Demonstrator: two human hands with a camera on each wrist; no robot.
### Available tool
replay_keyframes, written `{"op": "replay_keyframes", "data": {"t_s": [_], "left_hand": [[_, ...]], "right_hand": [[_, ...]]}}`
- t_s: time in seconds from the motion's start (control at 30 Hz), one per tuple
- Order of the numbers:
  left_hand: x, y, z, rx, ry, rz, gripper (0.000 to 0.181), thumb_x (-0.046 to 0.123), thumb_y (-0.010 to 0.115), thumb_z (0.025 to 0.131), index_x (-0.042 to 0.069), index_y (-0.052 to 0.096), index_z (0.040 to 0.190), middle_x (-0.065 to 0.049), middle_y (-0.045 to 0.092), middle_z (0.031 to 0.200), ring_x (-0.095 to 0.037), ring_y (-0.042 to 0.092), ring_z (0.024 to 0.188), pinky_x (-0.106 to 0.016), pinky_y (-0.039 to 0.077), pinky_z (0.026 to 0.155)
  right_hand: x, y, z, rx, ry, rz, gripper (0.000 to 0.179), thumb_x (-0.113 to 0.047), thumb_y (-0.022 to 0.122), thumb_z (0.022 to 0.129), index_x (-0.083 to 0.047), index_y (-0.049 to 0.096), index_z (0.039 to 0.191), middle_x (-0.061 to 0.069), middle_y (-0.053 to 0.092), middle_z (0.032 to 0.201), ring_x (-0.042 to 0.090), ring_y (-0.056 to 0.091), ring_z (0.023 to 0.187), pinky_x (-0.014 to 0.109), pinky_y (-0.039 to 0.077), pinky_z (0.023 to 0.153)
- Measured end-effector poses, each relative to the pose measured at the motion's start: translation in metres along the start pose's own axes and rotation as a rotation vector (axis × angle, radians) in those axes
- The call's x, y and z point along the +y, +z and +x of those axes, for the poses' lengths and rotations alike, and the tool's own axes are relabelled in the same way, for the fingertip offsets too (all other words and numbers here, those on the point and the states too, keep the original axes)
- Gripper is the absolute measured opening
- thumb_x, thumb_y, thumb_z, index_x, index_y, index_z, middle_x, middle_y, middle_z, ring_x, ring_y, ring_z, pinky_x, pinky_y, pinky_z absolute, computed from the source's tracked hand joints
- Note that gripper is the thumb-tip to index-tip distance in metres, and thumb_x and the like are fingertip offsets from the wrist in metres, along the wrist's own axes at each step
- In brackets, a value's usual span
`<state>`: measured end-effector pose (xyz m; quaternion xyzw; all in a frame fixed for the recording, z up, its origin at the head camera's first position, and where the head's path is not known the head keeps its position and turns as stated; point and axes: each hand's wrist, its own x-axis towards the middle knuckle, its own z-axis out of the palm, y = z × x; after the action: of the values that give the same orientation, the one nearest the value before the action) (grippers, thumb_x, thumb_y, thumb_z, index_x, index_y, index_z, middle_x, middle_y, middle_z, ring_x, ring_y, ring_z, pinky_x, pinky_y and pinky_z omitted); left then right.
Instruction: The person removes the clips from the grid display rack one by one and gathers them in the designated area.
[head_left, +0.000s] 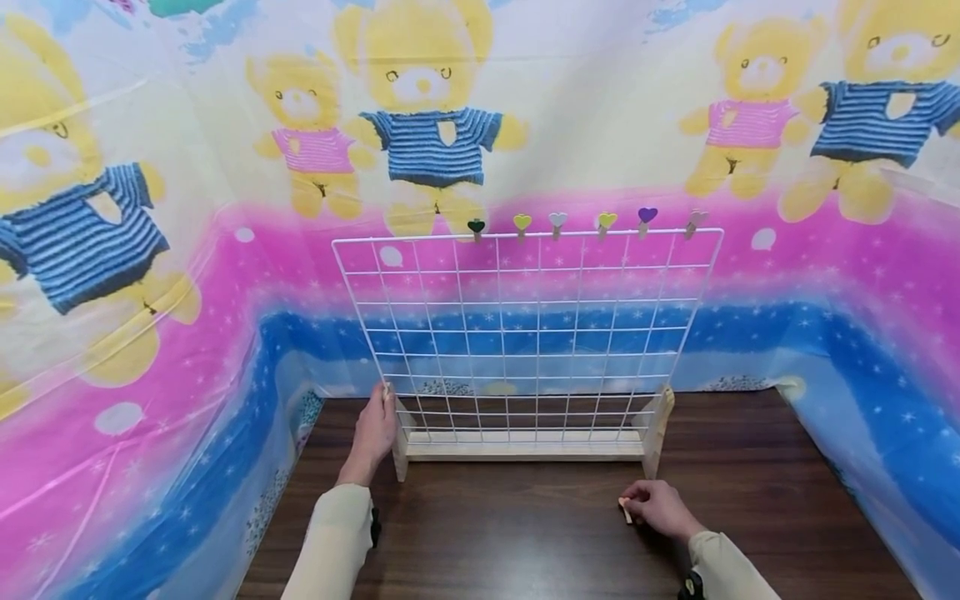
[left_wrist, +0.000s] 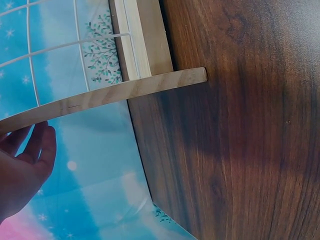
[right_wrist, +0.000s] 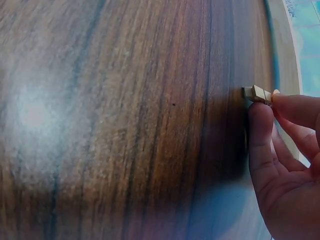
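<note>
A white wire grid (head_left: 525, 333) stands upright in a pale wooden stand (head_left: 525, 452) on the brown table. My left hand (head_left: 372, 429) grips the upper end of the stand's left side post (left_wrist: 125, 90); in the left wrist view its fingertips meet the post's edge, and the thumb is hidden. Between thumb and fingers, my right hand (head_left: 660, 507) pinches a small wooden clothespin (right_wrist: 259, 93), held low over the table in front of the stand's right post (head_left: 658, 433). Several heart-topped clothespins, among them a purple one (head_left: 647, 218) and a dark green one (head_left: 476, 227), sit along the grid's top wire.
The dark wood-grain table (head_left: 517, 533) spreads out around and in front of the stand. Behind it and on both sides hangs a cloth printed with bears (head_left: 435, 142), its lower edge reaching the table's edges.
</note>
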<state>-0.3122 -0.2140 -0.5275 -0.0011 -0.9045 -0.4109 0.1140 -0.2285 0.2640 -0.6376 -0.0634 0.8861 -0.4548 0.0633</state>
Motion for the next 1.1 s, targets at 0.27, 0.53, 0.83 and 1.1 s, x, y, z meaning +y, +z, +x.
{"op": "replay_keyframes", "data": {"t_s": [0.27,0.53,0.83,1.1], "left_hand": [[0.0023,-0.0010,0.0003,0.001,0.002,-0.005,0.040,0.025,0.030,0.105,0.005,0.033,0.139,-0.023,0.057,0.106,-0.037,0.057,0.093,-0.052,0.043,0.077],[0.0025,0.0002,-0.0002,-0.005,0.011,-0.017,0.039,0.025,0.030,0.105,0.005,0.034,0.138,-0.018,0.056,0.092,-0.035,0.057,0.086,-0.050,0.043,0.074],[0.0029,-0.0010,-0.0014,0.002,0.009,-0.009,0.038,0.025,0.030,0.105,0.005,0.034,0.137,-0.020,0.057,0.095,-0.035,0.057,0.084,-0.051,0.044,0.072],[0.0041,-0.0019,-0.0021,0.004,0.018,-0.003,0.037,0.024,0.030,0.105,0.005,0.035,0.136,-0.024,0.058,0.108,-0.040,0.058,0.095,-0.054,0.043,0.077]], "right_hand": [[0.0046,-0.0023,0.0011,-0.005,0.038,-0.043,0.007,-0.007,0.068,0.085,-0.001,0.069,0.087,0.003,0.065,0.072,0.015,0.059,0.058,0.029,0.048,0.053],[0.0044,-0.0033,-0.0009,-0.006,0.023,-0.093,0.005,-0.007,0.068,0.084,-0.003,0.069,0.085,-0.001,0.059,0.064,0.013,0.054,0.054,0.027,0.044,0.050],[0.0073,-0.0018,-0.0025,-0.011,0.042,-0.075,0.008,-0.010,0.068,0.086,-0.002,0.070,0.087,-0.001,0.060,0.062,0.012,0.054,0.051,0.027,0.044,0.048],[0.0092,-0.0049,-0.0044,-0.025,0.029,-0.044,0.008,-0.009,0.068,0.085,-0.001,0.069,0.088,0.000,0.061,0.066,0.013,0.055,0.053,0.028,0.046,0.049]]}}
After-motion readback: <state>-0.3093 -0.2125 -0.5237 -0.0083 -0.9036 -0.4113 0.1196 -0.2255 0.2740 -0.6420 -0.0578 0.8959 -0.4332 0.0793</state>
